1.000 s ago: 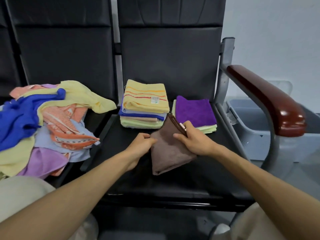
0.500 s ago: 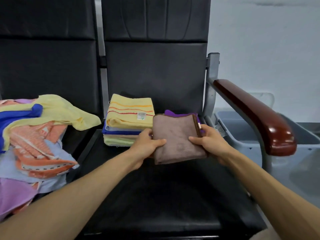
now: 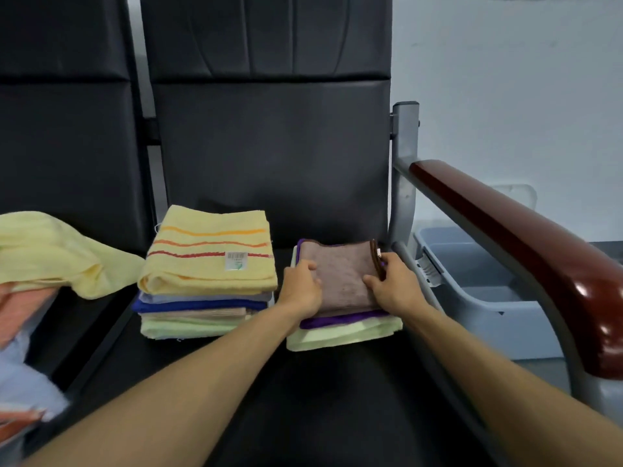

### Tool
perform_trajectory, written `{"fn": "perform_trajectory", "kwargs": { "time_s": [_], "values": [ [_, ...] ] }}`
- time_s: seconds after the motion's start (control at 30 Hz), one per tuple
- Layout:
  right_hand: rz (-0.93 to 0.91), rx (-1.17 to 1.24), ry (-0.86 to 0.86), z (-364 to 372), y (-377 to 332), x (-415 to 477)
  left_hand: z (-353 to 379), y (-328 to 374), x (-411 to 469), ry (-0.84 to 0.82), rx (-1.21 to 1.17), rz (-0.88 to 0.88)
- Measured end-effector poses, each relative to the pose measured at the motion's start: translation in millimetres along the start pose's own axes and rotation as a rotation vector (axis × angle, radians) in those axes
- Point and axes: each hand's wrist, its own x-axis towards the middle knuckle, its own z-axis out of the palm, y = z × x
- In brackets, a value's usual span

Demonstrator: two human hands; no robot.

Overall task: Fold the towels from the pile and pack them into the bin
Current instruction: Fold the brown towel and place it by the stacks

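Both hands are on a folded brown microfibre towel point(image 3: 340, 274), one at each side and apart from each other. The left hand point(image 3: 300, 288) grips its left edge with fingers curled over the top. The right hand point(image 3: 394, 288) pinches its right edge, thumb on top, just beside a small white tag point(image 3: 379, 253) sewn into the darker hem; nothing on the tag can be read.

The brown microfibre towel lies on a folded purple towel point(image 3: 337, 321), which lies on a folded pale green towel point(image 3: 344, 335); this low stack sits on the black padded seat point(image 3: 303, 382) under the hands.

Just left of the left hand stands a taller stack of folded towels, topped by a yellow terry towel with orange and red stripes point(image 3: 209, 261). It carries a white barcode sticker point(image 3: 236, 260) with a green mark, its print too blurred to read.

Further left, a loose pale yellow towel point(image 3: 50, 254) drapes over the unfolded pile.

Right of the right hand, beyond the glossy reddish-brown armrest point(image 3: 522, 237), stands the grey plastic bin point(image 3: 478, 284); what can be seen of its inside holds no towels.
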Motion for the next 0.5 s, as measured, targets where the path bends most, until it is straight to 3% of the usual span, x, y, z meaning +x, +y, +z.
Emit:
{"fn": "perform_trajectory", "kwargs": {
  "time_s": [0.2, 0.33, 0.5],
  "values": [
    [-0.035, -0.094, 0.014, -0.7, -8.6, -8.2, -2.9, -2.2, -10.7, -0.147, 0.045, 0.016],
    [-0.087, -0.219, 0.137, -3.7, -25.7, -38.8, -23.9, -10.9, -41.2, -0.236, -0.038, 0.055],
    [-0.179, -0.334, 0.068, 6.4, -77.4, -93.2, -84.1, -45.5, -96.2, -0.197, -0.047, 0.043]
  ]
}}
